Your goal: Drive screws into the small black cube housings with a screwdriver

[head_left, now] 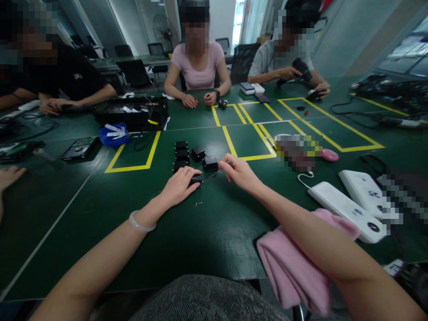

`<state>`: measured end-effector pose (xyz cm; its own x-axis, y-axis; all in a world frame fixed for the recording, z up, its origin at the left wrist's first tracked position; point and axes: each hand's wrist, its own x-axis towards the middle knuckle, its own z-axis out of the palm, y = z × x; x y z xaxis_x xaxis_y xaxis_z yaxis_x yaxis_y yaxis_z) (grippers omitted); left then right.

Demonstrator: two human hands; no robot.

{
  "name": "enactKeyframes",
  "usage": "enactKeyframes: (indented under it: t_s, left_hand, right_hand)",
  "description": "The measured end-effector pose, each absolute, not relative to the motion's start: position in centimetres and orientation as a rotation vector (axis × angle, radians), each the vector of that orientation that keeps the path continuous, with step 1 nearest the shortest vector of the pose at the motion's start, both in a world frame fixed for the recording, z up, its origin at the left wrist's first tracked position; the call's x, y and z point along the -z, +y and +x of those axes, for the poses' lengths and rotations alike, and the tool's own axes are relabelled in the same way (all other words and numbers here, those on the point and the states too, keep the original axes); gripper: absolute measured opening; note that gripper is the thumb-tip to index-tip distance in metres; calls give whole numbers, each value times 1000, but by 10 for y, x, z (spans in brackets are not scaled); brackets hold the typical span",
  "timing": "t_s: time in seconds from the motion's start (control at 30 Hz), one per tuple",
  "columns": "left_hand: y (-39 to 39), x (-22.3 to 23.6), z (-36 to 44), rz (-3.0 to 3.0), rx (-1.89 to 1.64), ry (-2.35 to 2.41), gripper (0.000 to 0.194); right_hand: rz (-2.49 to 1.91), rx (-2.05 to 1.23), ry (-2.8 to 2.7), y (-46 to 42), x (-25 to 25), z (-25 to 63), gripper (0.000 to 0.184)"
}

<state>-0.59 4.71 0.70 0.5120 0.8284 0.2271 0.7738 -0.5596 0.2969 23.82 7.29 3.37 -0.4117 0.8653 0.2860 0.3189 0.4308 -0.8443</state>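
Note:
My left hand (179, 185) is closed around a small black box (196, 179), pressing it on the green table. My right hand (239, 171) pinches a thin screwdriver (211, 175); its handle is mostly covered by my fingers. The slender metal shaft points left, and its tip meets or nearly meets the end of the held box. Just beyond my hands, more black boxes of the same sort stand in a column (181, 154), with two others, a farther box (198, 153) and a nearer box (210, 163), to their right. Tiny screws (199, 204) lie on the near side of my left hand.
On the right are white power banks (347, 209), a pink cloth (294, 258) at the table edge and a pink object (330, 154). A blue bag (114, 134) and black case (133, 113) sit at left. Several people work around the green table (133, 267), marked with yellow tape.

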Motion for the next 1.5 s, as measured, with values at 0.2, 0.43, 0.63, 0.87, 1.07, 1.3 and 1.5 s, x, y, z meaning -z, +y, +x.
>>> enactKeyframes:
  t_s: [0.2,0.43,0.63,0.87,1.07,1.3,1.5]
  left_hand:
    - [47,-7,-6,2585,-518,1380,31]
    - [47,-8,-6,2590,-496,1394,31]
    - [47,-7,-7,2600,-491,1396,32]
    - [48,-6,-6,2609,-501,1383,31]
    - [48,-6,-7,2600,-512,1380,31]
    - [48,-7,-6,2602,-499,1394,31]
    - [47,-7,-7,2603,-503,1399,30]
  right_hand:
    - [-924,-970,-1941,72,-35,238,9]
    - [-990,-956,-1945,72,-36,239,20]
    - [-918,-983,-1934,73,-35,238,12]
    - [-954,-981,-1956,75,-34,240,20]
    - [-932,-933,-1954,74,-34,239,8]
    - [-994,-933,-1940,73,-33,238,16]
    - [-912,-949,-1946,72,-34,237,7]
